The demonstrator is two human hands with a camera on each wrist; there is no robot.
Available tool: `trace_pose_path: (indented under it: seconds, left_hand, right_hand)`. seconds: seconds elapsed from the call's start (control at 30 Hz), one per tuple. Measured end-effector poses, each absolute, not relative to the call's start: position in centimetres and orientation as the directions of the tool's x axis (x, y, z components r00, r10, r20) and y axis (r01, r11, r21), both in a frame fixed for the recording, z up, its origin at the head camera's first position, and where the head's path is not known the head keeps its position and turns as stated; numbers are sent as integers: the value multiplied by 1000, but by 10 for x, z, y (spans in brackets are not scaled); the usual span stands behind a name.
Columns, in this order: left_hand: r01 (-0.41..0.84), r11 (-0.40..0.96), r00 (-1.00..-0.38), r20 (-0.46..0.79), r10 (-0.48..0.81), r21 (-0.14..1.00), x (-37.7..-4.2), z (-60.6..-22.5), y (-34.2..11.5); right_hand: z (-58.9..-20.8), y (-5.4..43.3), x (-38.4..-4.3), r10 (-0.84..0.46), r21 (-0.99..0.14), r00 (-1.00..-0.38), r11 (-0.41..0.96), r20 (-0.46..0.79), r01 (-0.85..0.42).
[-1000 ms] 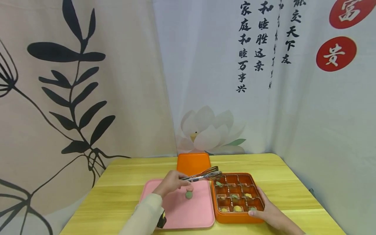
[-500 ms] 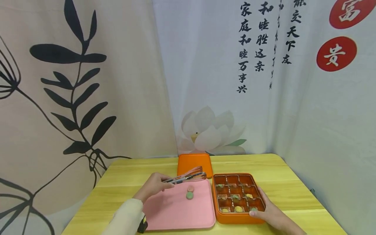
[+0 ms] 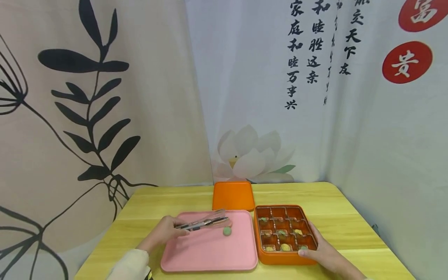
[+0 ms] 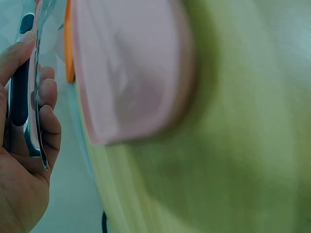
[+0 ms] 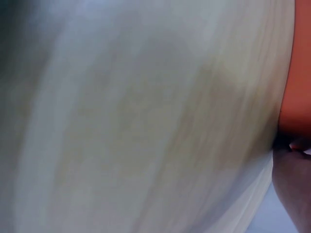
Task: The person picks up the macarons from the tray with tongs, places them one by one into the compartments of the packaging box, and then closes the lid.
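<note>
My left hand [image 3: 164, 232] grips metal tongs [image 3: 205, 223] with dark handle inlays, above the left part of a pink tray [image 3: 210, 256]. In the left wrist view, thumb and fingers wrap the tongs' handle [image 4: 20, 92]. On the tray lies a small round green piece [image 3: 227, 231], with a round pink piece [image 3: 229, 223] behind it, partly covered by the tongs' tips. At the right, my right hand [image 3: 323, 251] holds the side and near corner of an orange box [image 3: 287, 258]. Its clear divided insert holds small yellow [image 3: 285, 247] and green pieces in several compartments.
A flat orange lid or tray [image 3: 233, 195] lies behind the pink tray. Everything stands on a yellow wood-grain table [image 3: 350, 225]. A printed curtain [image 3: 168, 97] hangs beyond the table's back edge.
My left hand has drawn back left and down with the tongs, from over the box's left edge to over the pink tray. My right hand stays on the box.
</note>
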State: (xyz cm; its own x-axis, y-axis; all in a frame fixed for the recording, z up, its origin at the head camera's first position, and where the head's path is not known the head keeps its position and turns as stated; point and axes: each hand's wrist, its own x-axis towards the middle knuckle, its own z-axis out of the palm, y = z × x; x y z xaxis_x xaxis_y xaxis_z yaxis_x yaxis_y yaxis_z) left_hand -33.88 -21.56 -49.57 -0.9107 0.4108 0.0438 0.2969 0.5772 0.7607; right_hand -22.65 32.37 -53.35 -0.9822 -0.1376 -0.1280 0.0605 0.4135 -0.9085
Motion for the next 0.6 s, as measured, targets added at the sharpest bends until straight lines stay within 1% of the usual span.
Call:
trace_pose_path:
  seconds: [0.17,0.33,0.6]
  left_hand:
    - [276,580,-916,28,399,767,-333,-506,-227]
    - [277,564,-904,11,428,778,-329,-514,-233]
    - [287,544,-892,13,453,788,-325,-521,-225]
  right_hand:
    - [-534,324,-227,-148,-911,-982,410,-114,44]
    - [-532,324,-226,-143,-904,-982,424,-124,52]
    - [-534,324,-226,-129,-900,-984,432,-126,59]
